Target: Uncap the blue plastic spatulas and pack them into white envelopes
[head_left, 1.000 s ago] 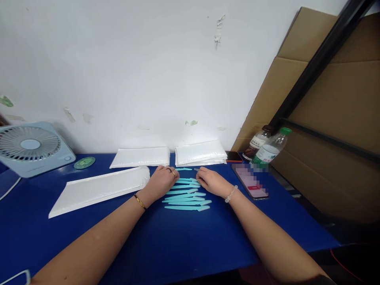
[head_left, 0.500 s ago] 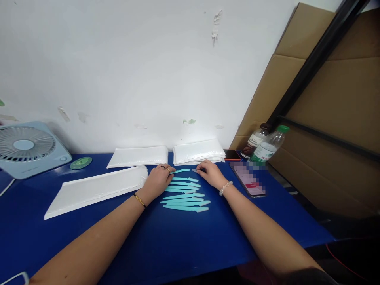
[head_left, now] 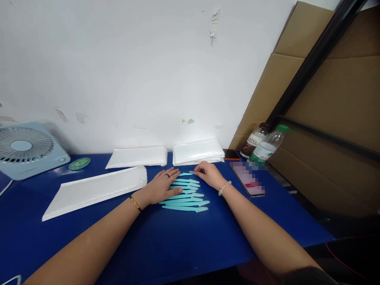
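Several turquoise razor-like sticks (head_left: 182, 208) lie side by side in a column on the blue table. My left hand (head_left: 163, 187) rests flat over the left ends of the upper ones, fingers stretched out and thumb apart. Just beyond its fingertips shows the tip of the farthest stick (head_left: 186, 174). My right hand (head_left: 208, 173) is to the right of that tip, its fingers pinched on a small translucent cap (head_left: 191, 172).
White packets lie at the left (head_left: 97, 192), back middle (head_left: 136, 156) and back right (head_left: 197, 151). A fan (head_left: 29, 148) and green disc (head_left: 79, 164) are far left. Phones (head_left: 247, 180) and two bottles (head_left: 263, 152) stand or lie right.
My left hand has opened from a finger grip on the farthest stick and spread flat over the upper sticks, moving slightly nearer. My right hand has hardly moved.
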Demonstrator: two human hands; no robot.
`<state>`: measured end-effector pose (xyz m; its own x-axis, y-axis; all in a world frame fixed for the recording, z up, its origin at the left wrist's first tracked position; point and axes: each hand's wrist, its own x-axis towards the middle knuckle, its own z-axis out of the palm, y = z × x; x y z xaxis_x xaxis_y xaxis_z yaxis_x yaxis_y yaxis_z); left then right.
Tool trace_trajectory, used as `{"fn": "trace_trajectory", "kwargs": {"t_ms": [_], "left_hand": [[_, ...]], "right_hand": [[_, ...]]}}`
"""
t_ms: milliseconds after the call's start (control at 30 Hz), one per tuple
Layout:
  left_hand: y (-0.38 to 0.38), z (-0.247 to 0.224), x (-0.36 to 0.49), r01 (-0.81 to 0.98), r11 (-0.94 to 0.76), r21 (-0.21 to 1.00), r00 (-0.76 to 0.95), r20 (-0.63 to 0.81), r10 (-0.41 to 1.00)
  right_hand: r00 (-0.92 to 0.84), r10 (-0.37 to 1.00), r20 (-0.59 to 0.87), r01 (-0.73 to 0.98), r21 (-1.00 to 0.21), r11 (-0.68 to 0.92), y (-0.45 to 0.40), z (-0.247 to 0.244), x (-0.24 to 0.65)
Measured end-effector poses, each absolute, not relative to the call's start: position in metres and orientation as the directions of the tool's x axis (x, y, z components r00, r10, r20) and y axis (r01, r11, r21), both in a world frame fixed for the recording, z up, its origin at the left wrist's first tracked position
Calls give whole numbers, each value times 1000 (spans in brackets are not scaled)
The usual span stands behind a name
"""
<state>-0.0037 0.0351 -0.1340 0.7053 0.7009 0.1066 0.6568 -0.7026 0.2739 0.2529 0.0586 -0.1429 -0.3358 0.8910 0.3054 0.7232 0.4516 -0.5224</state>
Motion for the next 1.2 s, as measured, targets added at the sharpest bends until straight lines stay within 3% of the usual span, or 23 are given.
{"fn": "trace_trajectory", "kwargs": {"t_ms": [167,800,967,1200], "left_hand": [[30,-136,-2,671,-719,183,735,-37,677],[28,-140,2,663,-728,176,744,-40,667],[27,-138,3,677,-719,156,734,-68,676],[25,-136,5,694,-705,147,714,-15,700]], "right_hand": [[-352,896,269,722,-531,443,58,-141,258],[-379,878,293,660,-579,478,55,-146,233],[-405,876,261,694,-537,480,51,-140,232],[-652,756,61,687,-376,622,14,-116,238]]}}
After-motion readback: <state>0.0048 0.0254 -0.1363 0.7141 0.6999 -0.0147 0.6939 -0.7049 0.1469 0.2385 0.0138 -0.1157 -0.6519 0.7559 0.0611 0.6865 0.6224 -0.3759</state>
